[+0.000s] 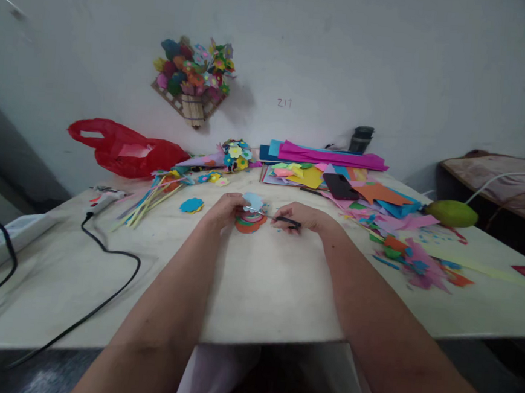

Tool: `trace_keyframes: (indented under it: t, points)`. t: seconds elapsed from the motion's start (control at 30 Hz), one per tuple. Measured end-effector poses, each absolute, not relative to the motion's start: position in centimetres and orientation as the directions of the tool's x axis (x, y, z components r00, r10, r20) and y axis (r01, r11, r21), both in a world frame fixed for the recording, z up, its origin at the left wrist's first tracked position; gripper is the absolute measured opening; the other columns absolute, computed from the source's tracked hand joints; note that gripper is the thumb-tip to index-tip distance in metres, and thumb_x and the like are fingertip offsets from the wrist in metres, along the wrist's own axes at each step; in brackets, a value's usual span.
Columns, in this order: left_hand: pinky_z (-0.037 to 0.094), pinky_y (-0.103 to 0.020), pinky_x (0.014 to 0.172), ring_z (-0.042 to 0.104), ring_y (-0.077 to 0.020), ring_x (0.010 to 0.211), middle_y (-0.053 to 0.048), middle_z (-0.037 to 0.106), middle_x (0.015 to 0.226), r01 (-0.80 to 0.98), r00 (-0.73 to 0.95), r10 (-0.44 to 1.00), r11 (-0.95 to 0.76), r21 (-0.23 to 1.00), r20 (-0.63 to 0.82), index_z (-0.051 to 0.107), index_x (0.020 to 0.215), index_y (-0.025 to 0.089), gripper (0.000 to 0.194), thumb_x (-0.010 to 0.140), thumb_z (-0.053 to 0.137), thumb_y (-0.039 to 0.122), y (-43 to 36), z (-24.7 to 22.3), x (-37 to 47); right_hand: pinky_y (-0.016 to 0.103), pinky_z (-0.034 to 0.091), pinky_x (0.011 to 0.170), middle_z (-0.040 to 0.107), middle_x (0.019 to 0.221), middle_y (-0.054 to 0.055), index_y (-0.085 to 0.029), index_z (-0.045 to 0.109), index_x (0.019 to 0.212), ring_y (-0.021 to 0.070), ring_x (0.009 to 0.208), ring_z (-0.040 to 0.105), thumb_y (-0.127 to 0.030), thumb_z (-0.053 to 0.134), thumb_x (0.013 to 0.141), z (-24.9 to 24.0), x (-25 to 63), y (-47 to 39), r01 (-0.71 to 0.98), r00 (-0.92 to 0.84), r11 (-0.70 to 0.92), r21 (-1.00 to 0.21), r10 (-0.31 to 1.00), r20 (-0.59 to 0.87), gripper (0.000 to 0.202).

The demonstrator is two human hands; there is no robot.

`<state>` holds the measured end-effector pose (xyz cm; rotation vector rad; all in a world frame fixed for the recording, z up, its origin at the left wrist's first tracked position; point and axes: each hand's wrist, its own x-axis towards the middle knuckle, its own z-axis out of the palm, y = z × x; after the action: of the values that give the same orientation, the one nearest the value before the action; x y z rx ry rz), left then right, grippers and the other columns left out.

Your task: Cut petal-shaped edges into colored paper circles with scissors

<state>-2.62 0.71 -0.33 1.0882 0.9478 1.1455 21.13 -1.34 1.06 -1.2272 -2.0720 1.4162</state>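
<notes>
Between the fingers of my left hand is a light blue paper flower shape with a scalloped edge. My right hand is closed around the black handles of a pair of scissors. Their thin metal blades point left and reach the paper's lower edge. Just beneath, on the table, lies an orange scalloped paper piece, partly covered. Off to the left rests a blue scalloped paper flower with a yellow edge showing under it.
Paper scraps and a phone lie to the right, near a green fruit. A red plastic bag, paper strips, a glue gun with black cord, and a power strip occupy the left. Coloured sheets line the back.
</notes>
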Motion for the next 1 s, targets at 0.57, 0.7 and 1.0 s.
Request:
trace_keyframes:
  t: [0.57,0.7,1.0]
  points:
    - [0.056,-0.031,0.072,0.070,-0.0190,0.067,-0.006,0.072,0.069,-0.286,0.008,0.996,-0.087,0.954,0.093,0.067,0.070,0.013,0.018,0.054,0.073,0.020,1.3,-0.5,-3.1,0.019,0.035,0.039,0.062,0.054,-0.001,-0.015,0.061,0.074,0.0076,0.039,0.050,-0.040,0.076,0.076,1.1,21.9,-1.3,0.471,-0.570,0.061,-0.880,0.783,-0.250,0.030]
    - [0.056,-0.032,0.073,0.070,-0.0197,0.069,-0.007,0.072,0.069,-0.312,-0.032,0.993,-0.116,0.943,0.112,0.067,0.068,0.012,0.019,0.053,0.074,0.021,1.6,-0.7,-3.2,0.019,0.034,0.037,0.062,0.053,0.000,-0.015,0.058,0.068,0.0083,0.039,0.052,-0.037,0.072,0.081,1.2,22.3,-1.3,0.437,-0.566,0.070,-0.897,0.796,-0.214,0.029]
    - [0.054,-0.028,0.064,0.065,-0.0154,0.056,-0.003,0.067,0.062,-0.235,0.041,0.993,-0.094,0.967,0.106,0.065,0.063,0.013,0.017,0.051,0.075,0.020,0.7,-0.3,-2.2,0.017,0.028,0.035,0.073,0.070,0.006,-0.013,0.063,0.088,0.0075,0.043,0.056,-0.023,0.069,0.086,0.5,21.2,-0.8,0.178,-0.331,0.006,-0.984,0.942,-0.054,0.012]
